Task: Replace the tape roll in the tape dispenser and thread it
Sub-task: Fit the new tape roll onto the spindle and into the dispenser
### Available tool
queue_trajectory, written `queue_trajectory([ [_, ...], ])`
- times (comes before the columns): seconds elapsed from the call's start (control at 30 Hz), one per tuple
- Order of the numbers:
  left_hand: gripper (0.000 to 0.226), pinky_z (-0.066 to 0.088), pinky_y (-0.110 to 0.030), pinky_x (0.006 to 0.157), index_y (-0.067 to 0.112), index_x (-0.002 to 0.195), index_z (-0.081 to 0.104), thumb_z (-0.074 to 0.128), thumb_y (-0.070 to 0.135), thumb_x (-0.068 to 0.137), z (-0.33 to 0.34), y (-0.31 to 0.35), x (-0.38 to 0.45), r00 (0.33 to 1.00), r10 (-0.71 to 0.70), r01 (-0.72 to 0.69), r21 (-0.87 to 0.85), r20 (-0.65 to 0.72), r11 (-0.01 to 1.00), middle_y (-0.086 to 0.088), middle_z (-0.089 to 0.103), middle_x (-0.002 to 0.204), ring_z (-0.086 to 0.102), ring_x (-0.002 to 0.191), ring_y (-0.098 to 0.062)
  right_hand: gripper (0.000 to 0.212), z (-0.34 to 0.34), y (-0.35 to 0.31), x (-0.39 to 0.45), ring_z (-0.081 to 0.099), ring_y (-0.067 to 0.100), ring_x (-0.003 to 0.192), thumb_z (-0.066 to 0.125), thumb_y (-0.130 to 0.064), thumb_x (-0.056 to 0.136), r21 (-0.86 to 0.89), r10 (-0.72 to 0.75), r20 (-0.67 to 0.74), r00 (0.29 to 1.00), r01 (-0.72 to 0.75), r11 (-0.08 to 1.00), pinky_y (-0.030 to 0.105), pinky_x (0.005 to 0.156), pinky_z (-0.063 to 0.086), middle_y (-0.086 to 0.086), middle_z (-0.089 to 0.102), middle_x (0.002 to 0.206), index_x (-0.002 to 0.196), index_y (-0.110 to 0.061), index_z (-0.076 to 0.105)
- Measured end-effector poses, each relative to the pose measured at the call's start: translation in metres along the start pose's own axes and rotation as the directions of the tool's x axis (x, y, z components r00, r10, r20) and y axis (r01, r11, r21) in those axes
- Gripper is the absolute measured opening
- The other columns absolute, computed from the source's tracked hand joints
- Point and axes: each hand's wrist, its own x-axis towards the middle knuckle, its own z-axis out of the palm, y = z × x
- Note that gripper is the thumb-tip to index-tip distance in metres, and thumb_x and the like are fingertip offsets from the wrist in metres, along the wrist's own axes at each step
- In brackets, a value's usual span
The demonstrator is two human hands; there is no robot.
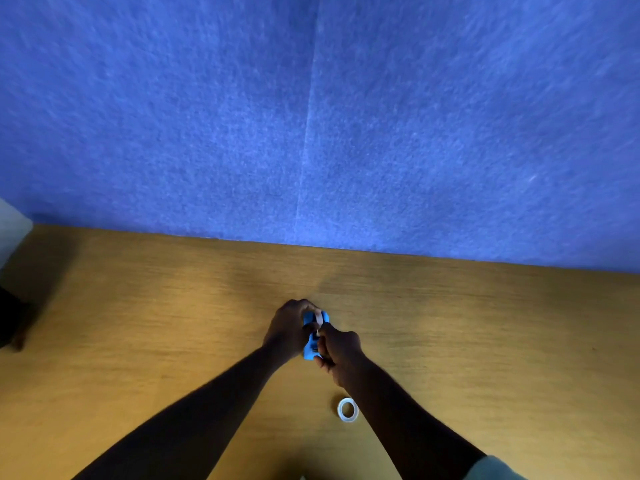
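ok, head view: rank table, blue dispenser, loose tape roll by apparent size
1. Table, by far the largest.
2. Dispenser, partly hidden by both hands.
3. Tape roll, looks somewhat smaller, though it lies nearer the camera and the dispenser is part covered, so 2 and 3 are unsure.

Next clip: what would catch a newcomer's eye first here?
The bright blue tape dispenser at the centre of the wooden table, gripped by the left hand and right hand. Then the white tape roll lying flat nearer the person, beside the right forearm, and the blue felt wall behind.
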Motion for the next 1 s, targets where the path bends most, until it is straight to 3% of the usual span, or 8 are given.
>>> queue_trajectory([
  [0.13, 0.023, 0.051, -0.029, 0.091, 0.024, 0.102, 0.071, 0.075, 0.016, 0.081, -0.001, 0.0, 0.001, 1.0, -0.005, 0.005, -0.006, 0.003, 1.0, 0.01, 0.068, 0.11, 0.062, 0.102, -0.008, 0.019, -0.003, 0.006, 0.003, 0.057, 0.017, 0.054, 0.077, -0.022, 0.088, -0.012, -0.019, -0.031, 0.999, 0.019, 1.0, 0.03, 0.055, 0.053, 0.007, 0.062, 0.062, 0.089, -0.003, 0.072],
  [0.23, 0.02, 0.051, -0.027, 0.089, 0.024, 0.098, 0.072, 0.075, 0.016, 0.08, 0.0, 0.0, 0.001, 1.0, 0.015, -0.015, -0.016, 0.0, 1.0, 0.014, 0.067, 0.103, 0.062, 0.099, -0.006, 0.03, -0.005, 0.01, 0.004, 0.057, 0.016, 0.047, 0.089, -0.025, 0.079, 0.006, -0.029, -0.039, 0.999, 0.029, 1.0, 0.029, 0.05, 0.054, 0.005, 0.062, 0.056, 0.086, -0.001, 0.073],
  [0.4, 0.019, 0.051, -0.028, 0.089, 0.023, 0.1, 0.071, 0.074, 0.018, 0.082, 0.001, -0.001, 0.002, 1.0, 0.012, -0.012, 0.002, -0.008, 1.0, 0.009, 0.068, 0.107, 0.062, 0.1, -0.009, 0.018, -0.005, 0.008, 0.009, 0.057, 0.011, 0.042, 0.085, -0.014, 0.083, 0.094, -0.01, -0.058, 0.998, 0.015, 0.995, 0.023, 0.046, 0.053, 0.0, 0.062, 0.047, 0.081, -0.001, 0.074],
  [0.6, 0.022, 0.053, -0.03, 0.092, 0.021, 0.104, 0.072, 0.074, 0.016, 0.083, 0.003, -0.001, 0.002, 0.999, 0.03, -0.029, 0.019, -0.021, 0.999, 0.007, 0.068, 0.111, 0.062, 0.103, -0.008, 0.012, -0.005, 0.007, 0.012, 0.058, 0.008, 0.037, 0.085, -0.004, 0.081, 0.124, 0.011, -0.051, 0.999, -0.005, 0.992, 0.025, 0.048, 0.052, 0.001, 0.066, 0.047, 0.077, -0.001, 0.074],
  [0.73, 0.024, 0.051, -0.026, 0.09, 0.021, 0.106, 0.071, 0.074, 0.014, 0.083, 0.003, -0.001, 0.002, 0.999, 0.025, -0.024, 0.028, -0.022, 0.999, 0.006, 0.068, 0.111, 0.062, 0.103, -0.008, 0.011, -0.003, 0.009, 0.01, 0.059, 0.009, 0.044, 0.083, -0.007, 0.084, 0.115, 0.011, -0.06, 0.998, -0.004, 0.993, 0.024, 0.046, 0.052, 0.001, 0.066, 0.049, 0.081, 0.0, 0.075],
  [0.87, 0.024, 0.05, -0.024, 0.089, 0.021, 0.103, 0.072, 0.075, 0.013, 0.08, 0.002, 0.0, 0.001, 0.999, 0.027, -0.027, 0.007, -0.018, 1.0, 0.008, 0.069, 0.109, 0.062, 0.102, -0.008, 0.017, -0.001, 0.012, 0.007, 0.061, 0.015, 0.059, 0.079, -0.014, 0.088, 0.079, 0.004, -0.077, 0.997, 0.003, 0.997, 0.024, 0.046, 0.051, 0.007, 0.066, 0.07, 0.094, 0.001, 0.075],
  [1.0, 0.021, 0.046, -0.019, 0.084, 0.022, 0.099, 0.071, 0.076, 0.014, 0.08, 0.002, 0.001, 0.0, 1.0, 0.013, -0.013, 0.003, -0.021, 1.0, 0.011, 0.067, 0.106, 0.06, 0.099, -0.005, 0.018, -0.001, 0.01, 0.006, 0.062, 0.018, 0.063, 0.073, -0.021, 0.09, 0.061, -0.003, -0.073, 0.997, 0.007, 0.998, 0.025, 0.05, 0.053, 0.008, 0.066, 0.072, 0.089, -0.003, 0.073],
])
